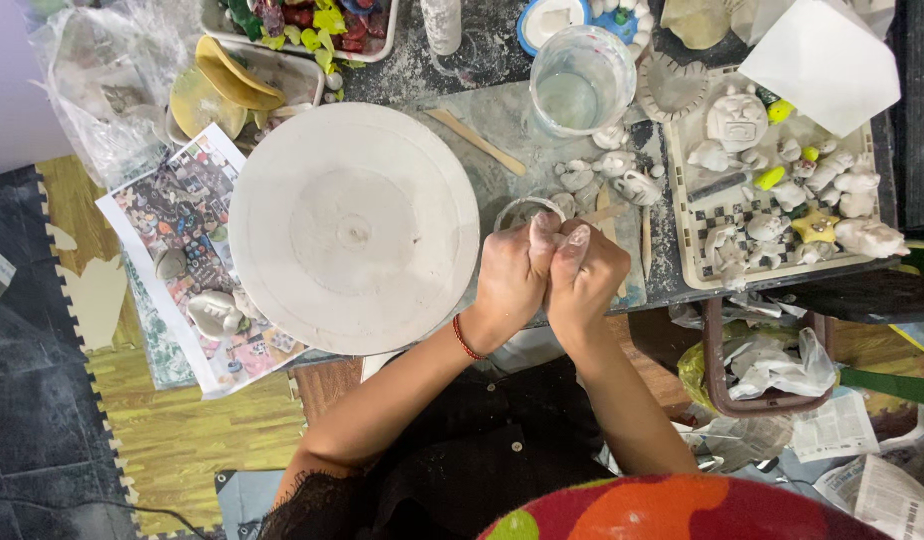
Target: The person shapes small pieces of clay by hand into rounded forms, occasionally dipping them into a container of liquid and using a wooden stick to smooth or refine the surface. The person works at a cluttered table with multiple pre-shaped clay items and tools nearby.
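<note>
My left hand [510,277] and my right hand [589,276] are pressed together over the table's near edge, fingers curled around a small lump of pale clay that is mostly hidden between them. Both hands are dusted white. A red string bracelet [466,340] circles my left wrist. Just left of my hands lies a large round white turntable [354,226], bare on top. A thin clay ring [522,208] lies right behind my fingers.
A clear cup of cloudy water [580,82] stands behind. Small clay figures fill a tray [782,190] at right. A wooden stick [477,141], a printed sheet [182,240], plastic boxes of coloured pieces [302,22] and a bin of paper scraps [772,370] surround the work area.
</note>
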